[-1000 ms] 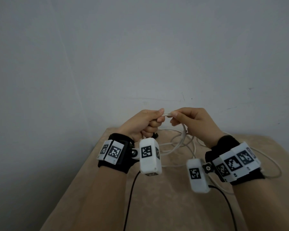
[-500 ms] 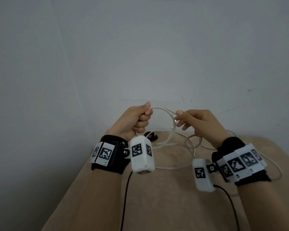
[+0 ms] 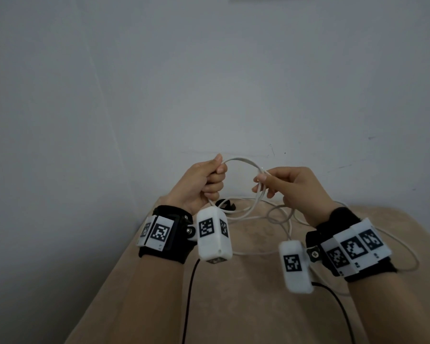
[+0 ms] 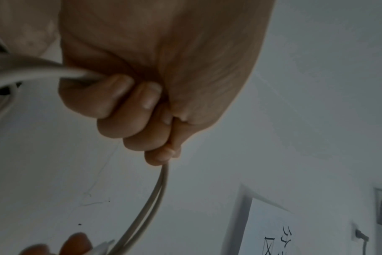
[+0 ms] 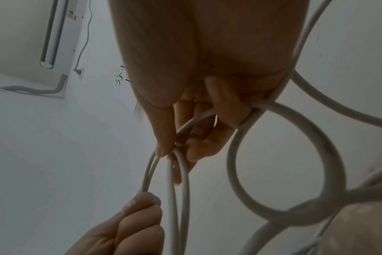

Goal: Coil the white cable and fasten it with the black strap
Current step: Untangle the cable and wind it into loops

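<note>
1. Tan table (image 3: 233,306) below, by the wall.
2. Left hand (image 3: 199,186) up above it, fist curled tight round the cable (image 3: 241,161).
3. Right hand (image 3: 296,187) close by, just apart, pinching the same cable loop; more cable loose on the table.
4. Strap (image 3: 225,204) lying on the far table, under the hands.

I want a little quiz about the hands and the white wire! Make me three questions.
1. True or false: the left hand has its fingers curled round the white cable.
2. Where is the black strap? A) on the beige surface behind the left hand B) wrapped round the coil C) in the right hand
3. Fill in: the right hand pinches the ____.

Key: 1 true; 2 A; 3 white cable.
</note>
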A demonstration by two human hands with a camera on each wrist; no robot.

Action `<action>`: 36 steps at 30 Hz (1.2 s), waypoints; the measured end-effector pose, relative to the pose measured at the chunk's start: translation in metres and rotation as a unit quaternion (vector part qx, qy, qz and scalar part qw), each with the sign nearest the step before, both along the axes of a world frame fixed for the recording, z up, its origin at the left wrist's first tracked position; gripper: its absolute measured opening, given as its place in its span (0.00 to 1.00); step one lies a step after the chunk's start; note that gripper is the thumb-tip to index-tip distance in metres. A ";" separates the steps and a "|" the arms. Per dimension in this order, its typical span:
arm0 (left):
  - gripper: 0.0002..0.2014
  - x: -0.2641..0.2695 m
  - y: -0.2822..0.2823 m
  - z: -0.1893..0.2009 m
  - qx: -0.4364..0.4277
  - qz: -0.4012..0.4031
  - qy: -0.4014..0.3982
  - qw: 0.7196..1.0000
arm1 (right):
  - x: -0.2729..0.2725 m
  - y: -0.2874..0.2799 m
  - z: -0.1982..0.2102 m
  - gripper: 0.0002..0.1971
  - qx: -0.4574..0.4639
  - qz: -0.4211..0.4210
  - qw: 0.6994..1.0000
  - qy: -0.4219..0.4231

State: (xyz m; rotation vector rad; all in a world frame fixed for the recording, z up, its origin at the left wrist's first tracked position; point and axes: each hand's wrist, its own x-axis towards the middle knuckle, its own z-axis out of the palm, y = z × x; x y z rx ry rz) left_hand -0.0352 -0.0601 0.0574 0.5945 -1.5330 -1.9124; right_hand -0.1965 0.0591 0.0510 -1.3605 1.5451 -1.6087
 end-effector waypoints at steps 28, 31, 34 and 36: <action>0.22 -0.006 0.015 0.003 -0.163 -0.070 -0.254 0.951 | 0.000 0.000 0.000 0.15 0.064 0.065 0.967 0.237; 0.20 -0.006 0.016 0.002 -0.206 -0.070 -0.264 0.940 | 0.001 -0.002 -0.001 0.15 0.057 0.074 0.966 0.239; 0.19 -0.006 0.016 0.000 -0.227 -0.074 -0.239 0.941 | 0.001 -0.002 -0.002 0.14 0.062 0.070 0.970 0.225; 0.20 -0.007 0.015 0.000 -0.235 -0.059 -0.219 0.945 | 0.002 -0.002 -0.002 0.12 0.056 0.059 0.977 0.199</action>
